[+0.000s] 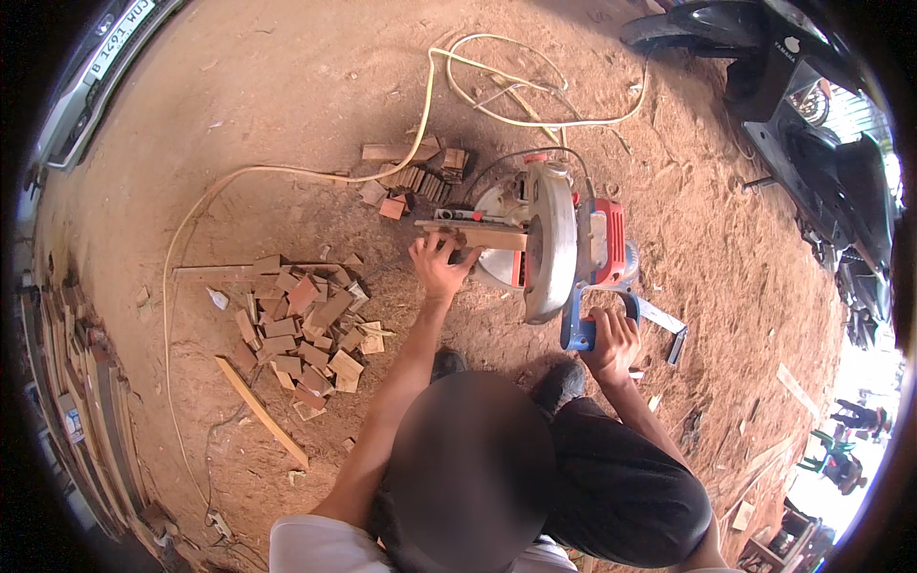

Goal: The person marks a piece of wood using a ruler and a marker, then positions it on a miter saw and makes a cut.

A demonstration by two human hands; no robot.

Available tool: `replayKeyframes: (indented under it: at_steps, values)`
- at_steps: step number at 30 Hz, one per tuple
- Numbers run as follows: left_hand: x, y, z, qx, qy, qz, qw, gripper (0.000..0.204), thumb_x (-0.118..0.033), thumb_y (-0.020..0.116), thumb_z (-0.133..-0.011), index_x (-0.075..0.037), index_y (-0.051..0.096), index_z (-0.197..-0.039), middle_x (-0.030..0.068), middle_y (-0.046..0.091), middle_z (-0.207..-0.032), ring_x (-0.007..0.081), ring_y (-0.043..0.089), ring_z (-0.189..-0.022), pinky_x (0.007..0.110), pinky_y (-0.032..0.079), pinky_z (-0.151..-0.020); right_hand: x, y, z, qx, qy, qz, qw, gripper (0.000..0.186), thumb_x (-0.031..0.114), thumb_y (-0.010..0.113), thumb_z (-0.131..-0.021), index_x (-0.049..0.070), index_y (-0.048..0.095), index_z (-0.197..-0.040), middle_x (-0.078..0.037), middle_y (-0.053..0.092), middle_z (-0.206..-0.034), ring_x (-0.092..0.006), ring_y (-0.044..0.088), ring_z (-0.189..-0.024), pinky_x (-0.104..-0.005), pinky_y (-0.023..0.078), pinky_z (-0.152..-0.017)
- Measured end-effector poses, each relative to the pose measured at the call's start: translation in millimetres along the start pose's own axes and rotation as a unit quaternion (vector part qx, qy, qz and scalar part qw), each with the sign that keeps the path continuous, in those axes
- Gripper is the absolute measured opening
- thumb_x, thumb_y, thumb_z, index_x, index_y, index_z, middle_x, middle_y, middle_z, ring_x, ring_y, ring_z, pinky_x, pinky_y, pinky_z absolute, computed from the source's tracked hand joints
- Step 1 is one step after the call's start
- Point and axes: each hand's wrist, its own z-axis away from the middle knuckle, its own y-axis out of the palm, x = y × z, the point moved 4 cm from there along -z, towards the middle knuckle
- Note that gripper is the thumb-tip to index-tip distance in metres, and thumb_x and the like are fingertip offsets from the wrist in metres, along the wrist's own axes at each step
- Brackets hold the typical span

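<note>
On the dirt ground in front of me stands a miter saw (549, 239) with a silver blade guard, a red motor housing and a blue handle (576, 329). My right hand (611, 342) is closed round that handle. A short wooden strip (492, 236) lies along the saw's fence, its right end beside the blade guard. My left hand (442, 265) presses on the strip's left part, fingers over it and thumb at its near side. The guard hides the blade, so I cannot tell whether it touches the wood.
Cut wood blocks (310, 329) lie heaped left of my left arm, with more stacked blocks (420, 177) beyond the saw. A yellow cable (287, 170) loops across the ground. A try square (662, 320) lies right of the saw; a motorcycle (812, 162) stands far right, long boards (91, 401) far left.
</note>
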Motion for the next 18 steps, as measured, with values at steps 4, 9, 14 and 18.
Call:
replayKeyframes:
  at_steps: [4, 9, 14, 18]
  values:
    - [0.6, -0.6, 0.3, 0.005, 0.007, -0.015, 1.0, 0.043, -0.047, 0.094, -0.069, -0.011, 0.076, -0.084, 0.0024, 0.062, -0.099, 0.0277, 0.053, -0.096, 0.047, 0.042, -0.085, 1.1, -0.2, -0.7, -0.004, -0.002, -0.002, 1.0, 0.022, 0.016, 0.072, -0.076, 0.011, 0.062, -0.095, -0.005, 0.062, -0.079, -0.0249, 0.063, -0.069, -0.0394, 0.046, -0.066]
    - [-4.2, -3.5, -3.0, -0.008, 0.018, 0.006, 1.0, 0.042, -0.044, 0.095, -0.067, -0.012, 0.074, -0.085, 0.0019, 0.061, -0.1, 0.0263, 0.053, -0.097, 0.046, 0.041, -0.087, -1.8, 3.7, 4.2, -0.01, -0.007, 0.008, 1.0, 0.024, 0.018, 0.073, -0.077, 0.01, 0.061, -0.097, -0.006, 0.062, -0.08, -0.0244, 0.063, -0.07, -0.0391, 0.045, -0.066]
    - [-3.5, -2.0, -3.8, -0.007, 0.02, 0.005, 1.0, 0.043, -0.044, 0.095, -0.067, -0.011, 0.072, -0.083, 0.0023, 0.06, -0.1, 0.0265, 0.052, -0.097, 0.047, 0.041, -0.087, -2.7, 5.2, 4.4, -0.018, -0.007, 0.005, 1.0, 0.026, 0.018, 0.074, -0.077, 0.01, 0.061, -0.098, -0.006, 0.062, -0.081, -0.0249, 0.063, -0.07, -0.0391, 0.044, -0.066]
    - [0.4, -0.5, -1.3, -0.001, 0.013, 0.007, 1.0, 0.045, -0.044, 0.096, -0.066, -0.01, 0.071, -0.082, 0.0033, 0.058, -0.1, 0.0273, 0.051, -0.097, 0.048, 0.041, -0.086, -0.1, 3.1, 2.7, -0.01, -0.002, -0.008, 1.0, 0.025, 0.016, 0.073, -0.076, 0.01, 0.062, -0.097, -0.006, 0.062, -0.081, -0.0258, 0.062, -0.069, -0.0391, 0.044, -0.065]
